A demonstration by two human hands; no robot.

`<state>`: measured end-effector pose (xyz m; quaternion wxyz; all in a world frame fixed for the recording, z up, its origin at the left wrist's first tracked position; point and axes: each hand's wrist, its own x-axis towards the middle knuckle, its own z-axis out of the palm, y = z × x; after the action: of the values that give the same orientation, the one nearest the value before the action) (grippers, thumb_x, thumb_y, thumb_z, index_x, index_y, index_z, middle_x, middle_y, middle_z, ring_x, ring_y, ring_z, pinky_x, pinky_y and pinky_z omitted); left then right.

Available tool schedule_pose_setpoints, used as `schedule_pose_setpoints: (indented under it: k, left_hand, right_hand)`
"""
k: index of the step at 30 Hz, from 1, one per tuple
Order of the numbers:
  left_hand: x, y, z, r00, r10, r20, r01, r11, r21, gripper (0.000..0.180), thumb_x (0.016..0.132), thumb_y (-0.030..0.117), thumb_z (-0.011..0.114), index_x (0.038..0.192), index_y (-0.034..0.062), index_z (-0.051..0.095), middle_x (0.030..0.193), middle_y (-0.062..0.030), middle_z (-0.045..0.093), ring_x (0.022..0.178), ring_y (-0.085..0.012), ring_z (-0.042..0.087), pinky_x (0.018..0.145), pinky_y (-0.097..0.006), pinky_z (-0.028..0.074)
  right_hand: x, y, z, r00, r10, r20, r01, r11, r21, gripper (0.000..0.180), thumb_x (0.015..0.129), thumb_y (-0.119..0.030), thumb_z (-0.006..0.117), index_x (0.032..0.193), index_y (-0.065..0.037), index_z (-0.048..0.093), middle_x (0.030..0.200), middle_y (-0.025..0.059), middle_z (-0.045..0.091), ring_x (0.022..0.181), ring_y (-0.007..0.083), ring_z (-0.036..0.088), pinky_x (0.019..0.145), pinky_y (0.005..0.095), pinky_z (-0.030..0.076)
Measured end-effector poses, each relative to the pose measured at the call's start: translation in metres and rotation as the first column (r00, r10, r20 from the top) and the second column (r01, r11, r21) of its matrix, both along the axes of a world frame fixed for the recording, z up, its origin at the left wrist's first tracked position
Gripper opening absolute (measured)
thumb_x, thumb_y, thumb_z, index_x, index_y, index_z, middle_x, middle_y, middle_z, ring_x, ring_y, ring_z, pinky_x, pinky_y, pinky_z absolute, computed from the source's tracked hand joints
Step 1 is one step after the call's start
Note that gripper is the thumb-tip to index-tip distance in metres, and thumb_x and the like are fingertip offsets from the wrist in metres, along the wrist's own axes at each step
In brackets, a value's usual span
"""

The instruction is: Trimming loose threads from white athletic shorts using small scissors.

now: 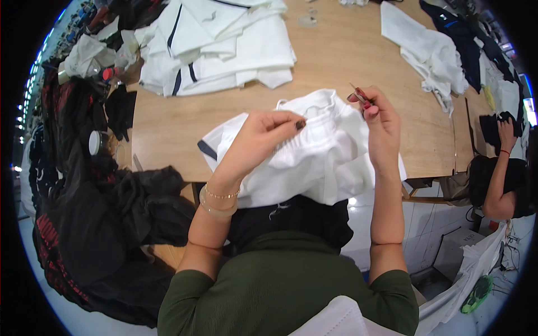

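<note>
A white garment (330, 162) with a gathered elastic waistband (316, 130) lies bunched over the near edge of the wooden surface (342, 61), its lower part reaching toward the person's lap. At the waistband, the left hand (260, 137) has its fingers drawn together; whether they pinch cloth or thread, I cannot tell. Just beside the garment, the right hand's (385, 123) fingers hold a small red-handled tool (364, 99), its thin tip pointing up and away. Beyond sits a pile of white garments (224, 53); dark clothes (101, 218) heap at left.
</note>
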<state>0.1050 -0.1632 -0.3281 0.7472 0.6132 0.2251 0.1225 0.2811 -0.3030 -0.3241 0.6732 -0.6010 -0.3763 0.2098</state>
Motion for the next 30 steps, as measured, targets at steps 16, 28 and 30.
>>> schedule_pose_setpoints:
  k: [16,28,30]
  left_hand:
    - [-0.025,0.030,0.013,0.882,-0.285,-0.375,0.400,0.873,0.279,0.020,0.086,0.017,0.067,0.090,-0.0024,0.067,0.065,-0.0005,0.058,0.064,-0.0046,0.047,0.058,-0.022,0.038]
    - [-0.068,0.085,0.039,0.937,0.347,-0.046,0.083,-0.094,0.992,0.041,0.075,0.003,0.063,0.112,0.0195,0.069,0.087,-0.0031,0.065,0.073,-0.0165,0.060,0.073,-0.031,0.041]
    - [-0.075,0.079,0.010,0.923,0.358,0.138,-0.053,-0.239,0.970,0.047,0.073,-0.003,0.061,0.112,0.0209,0.069,0.096,-0.0007,0.064,0.077,-0.0163,0.060,0.075,-0.033,0.040]
  right_hand:
    - [0.053,0.012,-0.015,0.495,0.826,-0.269,-0.820,0.342,-0.458,0.023,0.092,-0.012,0.059,0.107,0.003,0.065,0.094,0.0032,0.066,0.088,0.0092,0.055,0.084,0.0258,0.044]
    - [0.077,-0.015,0.062,0.214,0.192,0.958,0.380,0.887,-0.262,0.033,0.071,-0.003,0.064,0.100,-0.019,0.070,0.095,-0.0030,0.067,0.089,0.0186,0.053,0.091,0.0398,0.029]
    - [0.063,-0.021,0.030,0.195,0.104,0.975,0.364,0.916,-0.171,0.035,0.070,-0.002,0.064,0.100,-0.019,0.069,0.094,-0.0043,0.066,0.090,0.0184,0.053,0.088,0.0401,0.030]
